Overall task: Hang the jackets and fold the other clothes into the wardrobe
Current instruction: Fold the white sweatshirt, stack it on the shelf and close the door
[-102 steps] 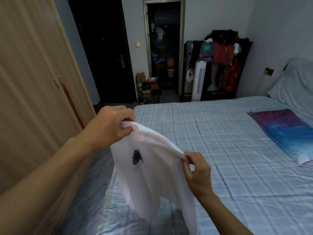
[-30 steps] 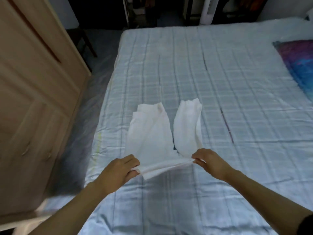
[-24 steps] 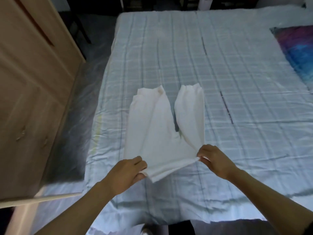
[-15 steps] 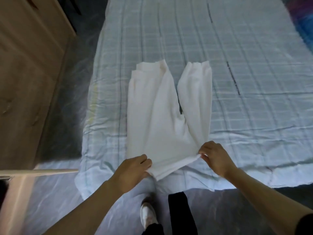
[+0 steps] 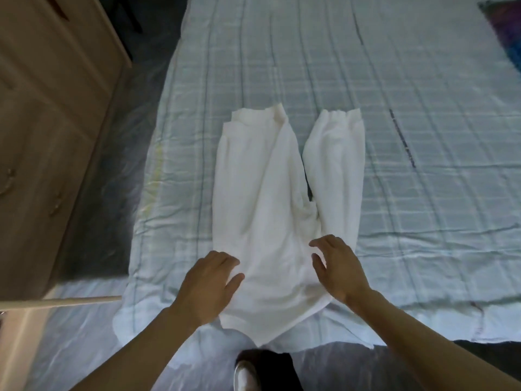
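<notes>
— Where's your white garment (image 5: pixel 270 210)?
— Lower centre, flat on the checked bedsheet (image 5: pixel 423 193); left hand (image 5: pixel 210 286) rests spread on it, right hand (image 5: pixel 337 266) hovers loosely spread.
— Handling?
— Soft, light (likely creases); pinch the near corners.

The wardrobe (image 5: pixel 42 131) runs off the left and top edges, its upper part unseen. The bed (image 5: pixel 423 193) is cropped at the top and right, and a purple-and-blue cloth (image 5: pixel 507 32) shows only as a corner at the right edge. The left hand (image 5: pixel 208 286) covers the near-left part of the white garment (image 5: pixel 262 207), hiding the fabric beneath. A shoe (image 5: pixel 245 373) and dark trouser leg (image 5: pixel 279 368) are cut off by the bottom edge. Both forearms leave the picture below.
</notes>
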Demonstrator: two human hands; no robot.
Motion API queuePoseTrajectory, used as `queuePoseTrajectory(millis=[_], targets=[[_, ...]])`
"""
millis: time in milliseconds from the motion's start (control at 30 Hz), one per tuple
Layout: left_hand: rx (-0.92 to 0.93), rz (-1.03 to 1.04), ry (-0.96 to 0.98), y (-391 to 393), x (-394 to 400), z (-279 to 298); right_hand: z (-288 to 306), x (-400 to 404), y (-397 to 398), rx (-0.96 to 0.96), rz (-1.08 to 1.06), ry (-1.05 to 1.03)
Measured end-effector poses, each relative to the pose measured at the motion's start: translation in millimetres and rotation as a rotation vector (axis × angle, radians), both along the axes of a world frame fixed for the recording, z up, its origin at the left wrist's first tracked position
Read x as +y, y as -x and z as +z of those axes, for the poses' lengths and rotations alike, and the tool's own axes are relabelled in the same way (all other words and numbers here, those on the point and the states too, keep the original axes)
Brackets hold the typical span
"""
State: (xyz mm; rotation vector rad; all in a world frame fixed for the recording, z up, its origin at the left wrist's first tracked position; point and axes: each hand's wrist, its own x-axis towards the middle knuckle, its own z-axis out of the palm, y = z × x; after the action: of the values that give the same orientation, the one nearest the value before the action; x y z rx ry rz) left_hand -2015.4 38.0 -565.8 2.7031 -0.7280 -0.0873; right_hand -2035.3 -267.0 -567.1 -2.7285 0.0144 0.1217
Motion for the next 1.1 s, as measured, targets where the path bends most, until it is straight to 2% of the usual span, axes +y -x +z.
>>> queuePoseTrajectory(millis=[200, 400, 500, 567, 833, 933, 1033, 1100], targets=[[-0.02, 0.132, -0.077, -106.0, -44.2, -29.5, -29.5, 25.1, -102.6, -0.069, 0.033, -0.077], [-0.006, 0.104, -0.137, -223.0, -82.5, -81.0, -85.4, 31.1, -198.7, -0.017, 0.198, 0.059], [0.037, 0.125, -0.234, -250.7, -75.4, -112.8, -106.3, 14.8, -206.0, -0.006, 0.173, 0.139], [0.03, 0.162, -0.231, -251.1, -67.8, -122.6, -109.1, 12.9, -204.2, -0.013, 0.148, 0.154], [0.036, 0.171, -0.193, -252.3, -71.2, -112.7, -101.2, 16.1, -209.4, 0.046, 0.118, 0.124], [-0.045, 0.156, -0.132, -273.4, -67.7, -100.3, -102.8, 17.6, -211.4, 0.039, 0.114, 0.114], [-0.179, 0.187, -0.04, -329.2, -67.6, -81.8, -102.5, 17.4, -211.6, 0.025, 0.116, 0.121], [-0.197, 0.149, -0.061, -370.8, -73.9, -68.4, -101.7, 17.6, -211.2, 0.014, 0.11, 0.118]])
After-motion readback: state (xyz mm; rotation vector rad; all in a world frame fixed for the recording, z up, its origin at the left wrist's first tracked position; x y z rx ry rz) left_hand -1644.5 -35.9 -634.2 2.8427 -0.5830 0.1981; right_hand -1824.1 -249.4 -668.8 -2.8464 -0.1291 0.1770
